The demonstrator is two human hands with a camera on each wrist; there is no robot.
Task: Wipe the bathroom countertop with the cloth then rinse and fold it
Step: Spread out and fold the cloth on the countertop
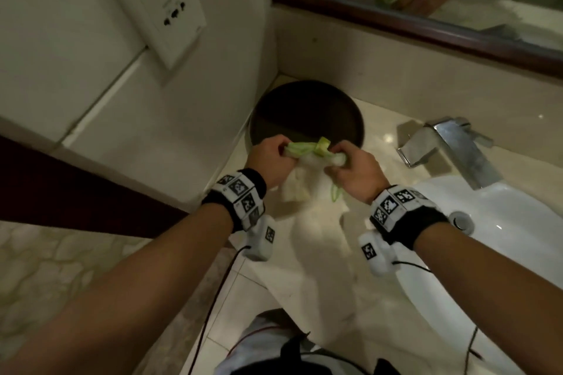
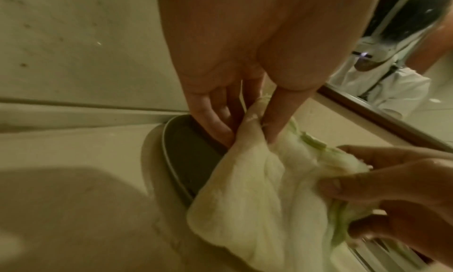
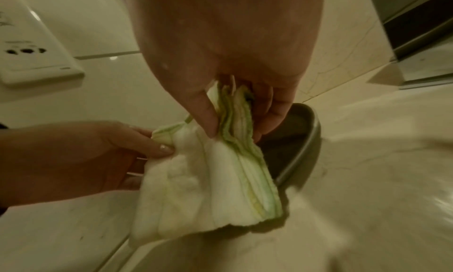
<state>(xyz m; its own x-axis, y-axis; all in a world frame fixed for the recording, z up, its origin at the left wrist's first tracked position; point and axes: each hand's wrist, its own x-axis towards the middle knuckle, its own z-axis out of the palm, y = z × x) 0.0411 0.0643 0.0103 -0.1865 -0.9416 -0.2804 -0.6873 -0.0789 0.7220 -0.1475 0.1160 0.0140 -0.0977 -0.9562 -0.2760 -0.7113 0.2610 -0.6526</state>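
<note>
Overhead, left hand [image 1: 269,158] and right hand [image 1: 355,172] each pinch a top corner of the cloth [image 1: 300,183]; its body hangs toward the countertop [image 1: 316,253]. Left wrist: fingers clamp bunched fabric. Right wrist: thumb and fingers clamp the green-striped edge, stretched horizontally between grips.

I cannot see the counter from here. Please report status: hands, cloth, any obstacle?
Left hand and right hand both pinch the cloth, bunched, above the countertop. Dark round tray just behind. Nothing blocking.
</note>
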